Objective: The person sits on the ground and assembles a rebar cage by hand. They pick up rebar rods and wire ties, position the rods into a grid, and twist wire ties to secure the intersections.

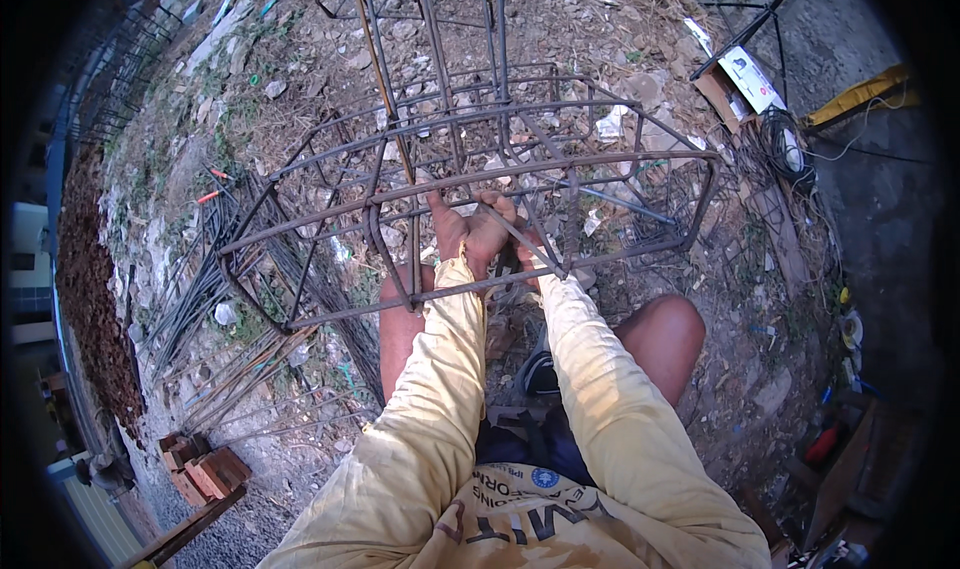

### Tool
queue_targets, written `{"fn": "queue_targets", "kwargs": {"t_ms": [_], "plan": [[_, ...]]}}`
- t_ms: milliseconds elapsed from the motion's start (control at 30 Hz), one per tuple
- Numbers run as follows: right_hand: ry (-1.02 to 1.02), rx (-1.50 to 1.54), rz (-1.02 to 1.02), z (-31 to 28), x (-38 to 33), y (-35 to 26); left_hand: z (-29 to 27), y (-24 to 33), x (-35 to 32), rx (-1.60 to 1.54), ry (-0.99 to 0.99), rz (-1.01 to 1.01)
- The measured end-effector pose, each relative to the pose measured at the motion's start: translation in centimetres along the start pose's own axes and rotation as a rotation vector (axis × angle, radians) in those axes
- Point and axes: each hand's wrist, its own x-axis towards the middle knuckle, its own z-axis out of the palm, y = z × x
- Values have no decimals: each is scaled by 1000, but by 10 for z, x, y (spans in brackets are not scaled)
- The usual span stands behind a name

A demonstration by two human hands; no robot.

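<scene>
A rusty rebar cage (340, 209), made of long bars joined by bent rings, spans the space in front of me above the ground. My left hand (478, 235) reaches inside it, palm turned up, with its thumb raised and its fingers curled at an inner bar. Close beside it, my right hand (527, 247) is closed, partly covered by a slanting bar (520, 239). Whatever its fingers hold is hidden. Several upright rods (430, 29) rise from the far side of the cage.
Loose thin rods (220, 279) lie in a pile on the left. Red bricks (205, 471) are stacked at the lower left. A white box (748, 79) and coiled black cable (785, 149) sit at the far right. My knees (662, 334) are bent beneath the cage on rubble ground.
</scene>
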Motion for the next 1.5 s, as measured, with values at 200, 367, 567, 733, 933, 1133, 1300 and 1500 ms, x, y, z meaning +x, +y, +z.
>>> {"fn": "queue_targets", "kwargs": {"t_ms": [200, 367, 567, 733, 933, 1133, 1300, 1500], "plan": [[0, 9, 1, -5, -2, 0, 1, 0, -13, 160, -144, -66], [-5, 4, -6, -5, 0, 0, -13, 23, 17, 338, -113, -8], [-4, -50, -11, -6, 1, 2, 0, -3, -13, 791, 172, 312], [-21, -108, -3, 7, 1, 3, -15, 9, -19, 1143, 271, 647], [-11, -170, 2, 6, 1, 2, -22, 14, 0, 1015, 81, 785], [-7, -230, 36, 0, -2, 8, -31, 25, 17, 1022, -6, 977], [-24, -253, 29, -39, 25, 45, -35, 14, 25, 1045, 157, 1194], [-123, -206, -56, -84, 50, 55, -34, -7, 14, 937, 314, 765]]}}
